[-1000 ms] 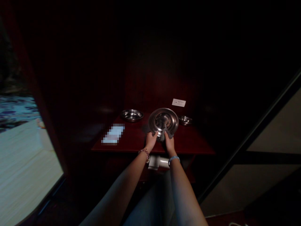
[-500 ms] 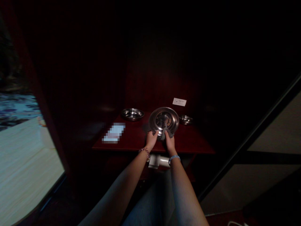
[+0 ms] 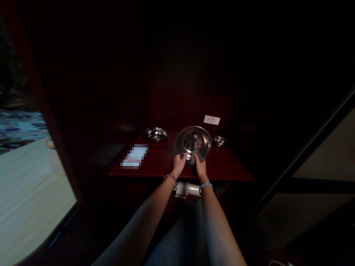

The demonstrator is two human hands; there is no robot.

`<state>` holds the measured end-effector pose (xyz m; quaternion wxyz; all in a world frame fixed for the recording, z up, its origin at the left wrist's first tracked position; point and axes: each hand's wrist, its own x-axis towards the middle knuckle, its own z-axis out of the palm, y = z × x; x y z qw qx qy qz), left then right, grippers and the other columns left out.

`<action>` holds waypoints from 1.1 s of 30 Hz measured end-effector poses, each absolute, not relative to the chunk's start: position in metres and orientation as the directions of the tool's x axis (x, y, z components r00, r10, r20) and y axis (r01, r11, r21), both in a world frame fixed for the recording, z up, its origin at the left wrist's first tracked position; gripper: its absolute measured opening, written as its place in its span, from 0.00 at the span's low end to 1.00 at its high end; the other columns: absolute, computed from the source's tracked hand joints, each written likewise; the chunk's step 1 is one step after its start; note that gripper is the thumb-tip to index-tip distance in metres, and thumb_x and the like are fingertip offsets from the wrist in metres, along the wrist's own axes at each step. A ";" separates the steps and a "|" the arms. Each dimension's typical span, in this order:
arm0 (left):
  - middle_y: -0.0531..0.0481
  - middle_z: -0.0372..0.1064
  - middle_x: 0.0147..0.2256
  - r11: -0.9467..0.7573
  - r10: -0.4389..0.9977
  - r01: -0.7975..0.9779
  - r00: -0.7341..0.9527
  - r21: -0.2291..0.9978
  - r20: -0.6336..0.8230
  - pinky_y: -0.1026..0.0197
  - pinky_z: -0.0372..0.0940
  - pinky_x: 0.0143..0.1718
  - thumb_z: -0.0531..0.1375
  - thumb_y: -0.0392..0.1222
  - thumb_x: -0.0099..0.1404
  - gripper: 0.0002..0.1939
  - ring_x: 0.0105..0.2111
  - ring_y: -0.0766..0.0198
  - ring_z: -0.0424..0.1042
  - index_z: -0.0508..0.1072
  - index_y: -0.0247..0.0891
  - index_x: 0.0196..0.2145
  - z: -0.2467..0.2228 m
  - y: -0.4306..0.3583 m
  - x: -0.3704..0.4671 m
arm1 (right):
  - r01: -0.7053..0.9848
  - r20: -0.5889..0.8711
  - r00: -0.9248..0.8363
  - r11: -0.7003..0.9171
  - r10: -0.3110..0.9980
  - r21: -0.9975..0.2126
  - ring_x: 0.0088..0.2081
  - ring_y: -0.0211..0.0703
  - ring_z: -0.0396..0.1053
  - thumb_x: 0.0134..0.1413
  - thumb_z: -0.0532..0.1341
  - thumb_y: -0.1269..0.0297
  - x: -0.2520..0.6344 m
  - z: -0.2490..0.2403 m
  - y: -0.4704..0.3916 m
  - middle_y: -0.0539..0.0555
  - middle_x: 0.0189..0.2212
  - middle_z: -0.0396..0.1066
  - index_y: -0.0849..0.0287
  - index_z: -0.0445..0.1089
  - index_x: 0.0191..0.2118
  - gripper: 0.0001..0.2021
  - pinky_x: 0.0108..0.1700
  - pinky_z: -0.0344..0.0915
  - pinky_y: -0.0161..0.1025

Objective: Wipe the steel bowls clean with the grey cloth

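A shiny steel basin [image 3: 193,138] is tilted up toward me above the dark red desk [image 3: 158,164]. My left hand [image 3: 179,164] grips its near rim, thumb on the inside. Close beside it, my right hand [image 3: 200,165] is closed on a grey cloth [image 3: 197,157] pressed against the same rim. Behind to the left lies a shallow steel dish [image 3: 156,135]. A smaller steel bowl, or several stacked, [image 3: 219,140] stands just right of the held basin. The basin's underside is hidden.
A blurred-out pale rectangle [image 3: 134,156] lies at the desk's left. On the back wall is a white socket panel [image 3: 212,120]. White objects [image 3: 182,189] show below the desk edge. A light wooden tabletop [image 3: 30,195] stands at the far left.
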<state>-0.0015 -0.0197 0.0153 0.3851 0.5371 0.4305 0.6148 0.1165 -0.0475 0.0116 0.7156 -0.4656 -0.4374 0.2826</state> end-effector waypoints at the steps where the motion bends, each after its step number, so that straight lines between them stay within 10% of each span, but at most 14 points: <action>1: 0.39 0.79 0.33 -0.333 0.935 0.001 -0.131 0.943 0.330 0.55 0.68 0.45 0.64 0.42 0.59 0.09 0.40 0.52 0.77 0.78 0.32 0.29 0.015 -0.020 -0.001 | 0.001 0.362 0.457 0.406 0.812 -0.914 0.54 0.49 0.72 0.50 0.65 0.53 0.117 0.011 -0.047 0.57 0.48 0.77 0.62 0.75 0.49 0.23 0.59 0.65 0.45; 33: 0.39 0.79 0.32 -0.305 0.935 0.051 -0.174 0.951 0.309 0.57 0.69 0.42 0.64 0.43 0.58 0.10 0.38 0.53 0.77 0.77 0.32 0.28 0.014 -0.019 -0.001 | 0.031 0.384 0.454 0.416 0.804 -0.909 0.53 0.49 0.72 0.49 0.65 0.52 0.117 0.012 -0.048 0.57 0.47 0.78 0.61 0.76 0.47 0.22 0.58 0.65 0.44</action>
